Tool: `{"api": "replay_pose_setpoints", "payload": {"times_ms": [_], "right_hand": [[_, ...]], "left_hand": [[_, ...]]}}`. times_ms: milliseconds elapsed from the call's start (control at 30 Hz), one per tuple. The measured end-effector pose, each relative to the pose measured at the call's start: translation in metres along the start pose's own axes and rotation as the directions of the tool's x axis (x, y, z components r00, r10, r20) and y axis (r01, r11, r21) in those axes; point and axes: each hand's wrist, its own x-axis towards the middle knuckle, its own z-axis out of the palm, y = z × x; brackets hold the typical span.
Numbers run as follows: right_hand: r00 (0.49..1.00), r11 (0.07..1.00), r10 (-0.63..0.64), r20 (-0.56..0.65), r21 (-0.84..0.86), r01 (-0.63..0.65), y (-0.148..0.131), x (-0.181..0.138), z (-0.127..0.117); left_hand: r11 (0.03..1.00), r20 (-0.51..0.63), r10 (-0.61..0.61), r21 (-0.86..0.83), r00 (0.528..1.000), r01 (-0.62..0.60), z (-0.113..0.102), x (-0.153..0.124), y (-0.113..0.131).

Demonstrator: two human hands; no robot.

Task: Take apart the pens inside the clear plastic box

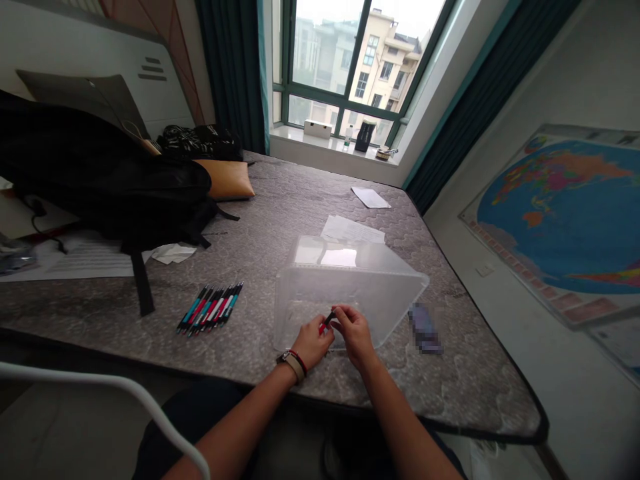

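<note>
In front of the open side of a clear plastic box [385, 300], both my hands meet on one pen [327, 321] with a red barrel and a black end. My left hand [310, 343] is closed round the red part. With thumb and fingers, my right hand [353, 330] pinches the black end. The box lies tipped on its side, its opening toward me. Left of it, several pens [210, 310] in teal, red, white and black lie side by side in a row on the mattress-like surface [260, 267].
A black backpack [100, 173] and a tan pouch [227, 179] lie at the left, near a crumpled tissue [173, 253] and printed sheets [85, 257]. Behind the box are papers [350, 228]. A blurred object [424, 328] lies to its right. A white curved bar [100, 380] crosses the lower left.
</note>
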Motion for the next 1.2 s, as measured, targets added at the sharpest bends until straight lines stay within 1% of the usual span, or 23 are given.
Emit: {"api": "replay_pose_setpoints", "payload": {"times_ms": [67, 133, 233, 333, 467, 633, 733, 800, 833, 867, 933, 967, 1000, 1033, 1100, 1133, 1200], "right_hand": [[1.0, 1.0, 0.001, -0.003, -0.002, -0.001, -0.001, -0.001, 0.001], [0.999, 1.0, 0.017, 0.03, -0.004, -0.017, -0.003, -0.001, 0.001], [0.993, 0.998, 0.051, 0.109, -0.031, -0.048, -0.007, -0.001, -0.002], [0.989, 0.998, 0.061, 0.134, -0.04, -0.056, -0.011, -0.001, -0.005], [0.996, 0.998, 0.046, 0.081, -0.044, -0.042, -0.013, -0.002, -0.004], [1.0, 1.0, 0.028, 0.014, -0.013, -0.028, -0.008, -0.003, 0.003], [0.998, 0.998, 0.057, -0.009, -0.011, -0.057, -0.006, -0.003, 0.003], [0.995, 0.995, 0.094, 0.024, -0.027, -0.094, -0.009, -0.003, 0.0], [0.992, 0.994, 0.109, 0.055, -0.033, -0.108, -0.011, -0.003, -0.002], [0.989, 0.992, 0.121, 0.09, -0.033, -0.119, -0.013, -0.004, -0.004], [0.981, 0.991, 0.136, 0.141, -0.012, -0.136, -0.015, -0.004, -0.006], [0.979, 0.989, 0.143, 0.147, 0.007, -0.146, -0.016, -0.005, -0.007], [0.978, 0.987, 0.151, 0.141, 0.029, -0.157, -0.015, -0.005, -0.008], [0.979, 0.985, 0.159, 0.131, 0.052, -0.167, -0.014, -0.005, -0.008], [0.98, 0.98, 0.165, 0.11, 0.091, -0.176, -0.011, -0.004, -0.008], [0.981, 0.979, 0.167, 0.103, 0.103, -0.177, -0.008, -0.004, -0.008], [0.981, 0.977, 0.169, 0.09, 0.114, -0.179, -0.003, -0.003, -0.007]], "left_hand": [[1.0, -0.007, -0.01, 0.003, 1.0, 0.01, 0.001, 0.0, 0.0], [1.0, -0.003, -0.011, -0.015, 1.0, 0.011, 0.001, 0.0, 0.0], [0.997, 0.055, 0.004, -0.077, 0.998, 0.0, 0.0, 0.001, 0.0], [0.994, 0.098, 0.02, -0.11, 0.995, -0.009, -0.001, 0.002, 0.0], [0.991, 0.081, 0.042, -0.129, 0.996, -0.032, -0.001, 0.001, 0.001], [0.997, 0.041, 0.0, -0.071, 0.999, 0.003, 0.003, 0.001, -0.002], [0.99, 0.061, 0.017, -0.142, 0.998, -0.008, 0.004, 0.002, -0.003], [0.97, 0.145, 0.007, -0.243, 0.989, 0.029, 0.003, 0.002, -0.001], [0.952, 0.218, -0.02, -0.293, 0.976, 0.085, 0.002, 0.002, 0.0], [0.929, 0.301, -0.056, -0.333, 0.952, 0.16, 0.001, 0.002, 0.002], [0.881, 0.455, -0.118, -0.363, 0.883, 0.304, -0.002, 0.001, 0.004], [0.871, 0.494, -0.126, -0.359, 0.86, 0.334, -0.003, 0.001, 0.004], [0.882, 0.495, -0.112, -0.351, 0.862, 0.316, -0.004, 0.001, 0.003], [0.907, 0.459, -0.082, -0.333, 0.884, 0.257, -0.005, 0.001, 0.002], [0.963, 0.333, -0.007, -0.25, 0.943, 0.096, -0.004, 0.002, -0.002], [0.981, 0.272, 0.026, -0.193, 0.962, 0.028, -0.003, 0.003, -0.004], [0.995, 0.198, 0.056, -0.092, 0.979, -0.039, 0.001, 0.004, -0.01]]}}
